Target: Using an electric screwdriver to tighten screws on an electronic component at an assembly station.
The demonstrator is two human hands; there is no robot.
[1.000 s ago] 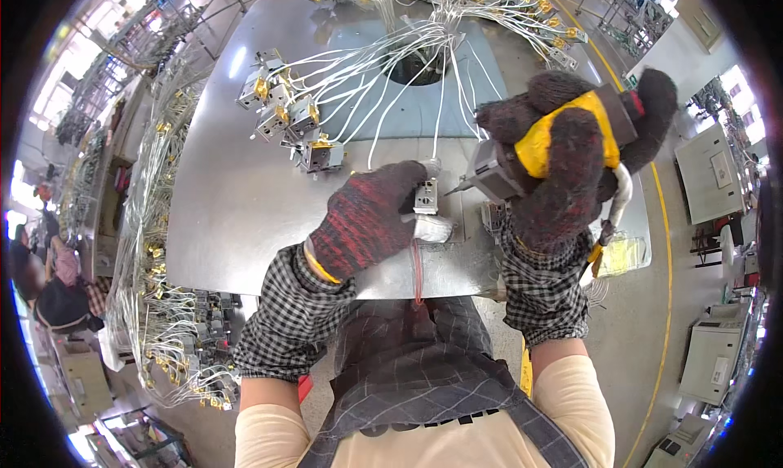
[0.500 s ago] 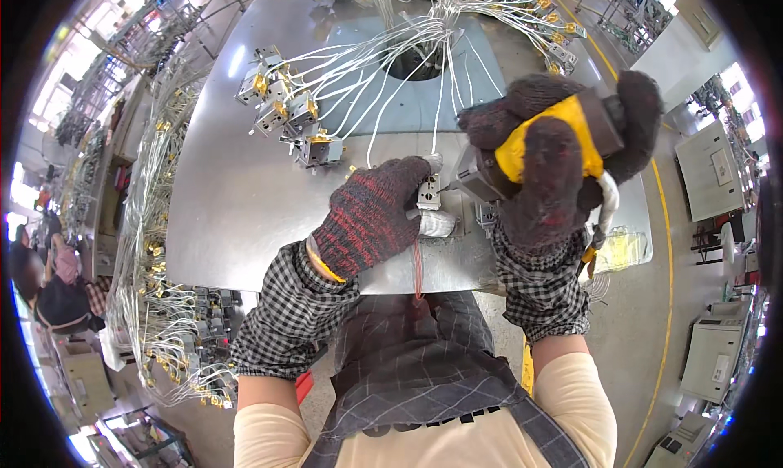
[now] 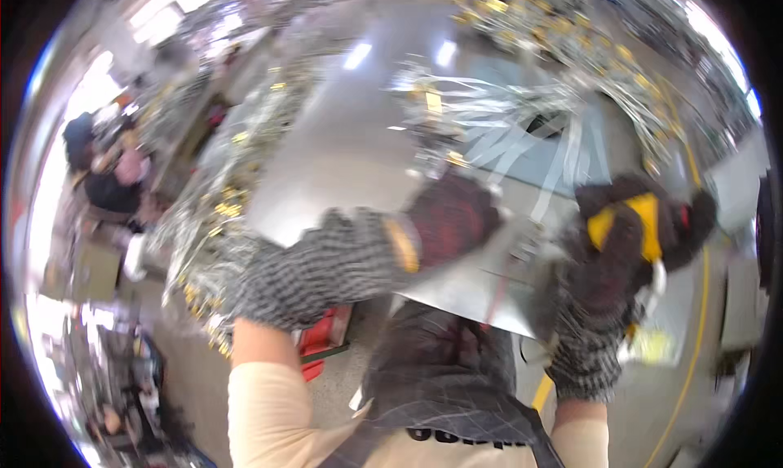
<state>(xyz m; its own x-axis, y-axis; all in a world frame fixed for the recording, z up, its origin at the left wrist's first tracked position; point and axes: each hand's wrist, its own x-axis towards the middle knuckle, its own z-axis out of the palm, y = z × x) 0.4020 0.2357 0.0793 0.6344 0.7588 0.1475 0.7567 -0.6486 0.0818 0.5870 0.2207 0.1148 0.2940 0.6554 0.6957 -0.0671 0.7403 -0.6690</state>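
Observation:
Motion smears the whole view. My left hand (image 3: 455, 221), in a dark red-and-black knit glove, is over the metal tabletop (image 3: 334, 166), just below a cluster of small metal boxes (image 3: 436, 133). Its fingers are too blurred to show whether anything is in them. Thin red wires (image 3: 497, 298) hang over the table's near edge beside it. My right hand (image 3: 617, 260), in a dark glove, is wrapped round a yellow-and-black power driver (image 3: 602, 226), to the right of my left hand. White cables (image 3: 489, 93) fan out from near a round hole in a blue-grey sheet (image 3: 497, 162).
More cable bundles with yellow-tagged ends (image 3: 236, 199) hang along the left side. Below the table's left part is a red bin (image 3: 328, 331). Another person (image 3: 118, 178) is at the far left. A yellow floor line (image 3: 695, 305) runs along the right.
The view has swung left, so the table and both hands appear farther right. My left hand was at a small metal box with the driver's tip close by; the gap between my hands looks wider now.

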